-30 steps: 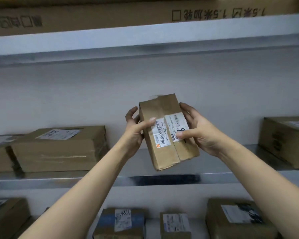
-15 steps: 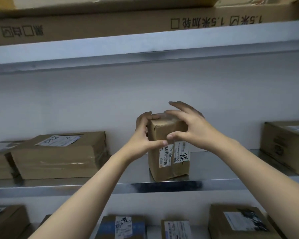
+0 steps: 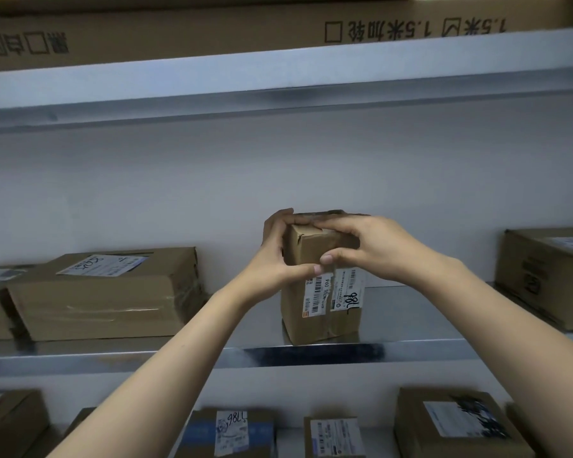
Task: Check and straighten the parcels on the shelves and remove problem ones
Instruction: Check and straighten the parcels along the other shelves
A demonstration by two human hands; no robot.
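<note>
Left hand (image 3: 275, 259) and right hand (image 3: 374, 249) both grip the top of the small parcel (image 3: 318, 312), which stands upright on the middle shelf (image 3: 444, 350). Its labels show a barcode, "094" and a handwritten "98…"; the fine print is illegible. Long carton (image 3: 179, 34) above: "1.5米加轮", inverted, ends cut off.

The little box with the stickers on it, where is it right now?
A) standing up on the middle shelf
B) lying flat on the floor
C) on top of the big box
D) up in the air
A: the little box stands upright with its bottom on the middle shelf, while the left hand and right hand hold its top.
</note>
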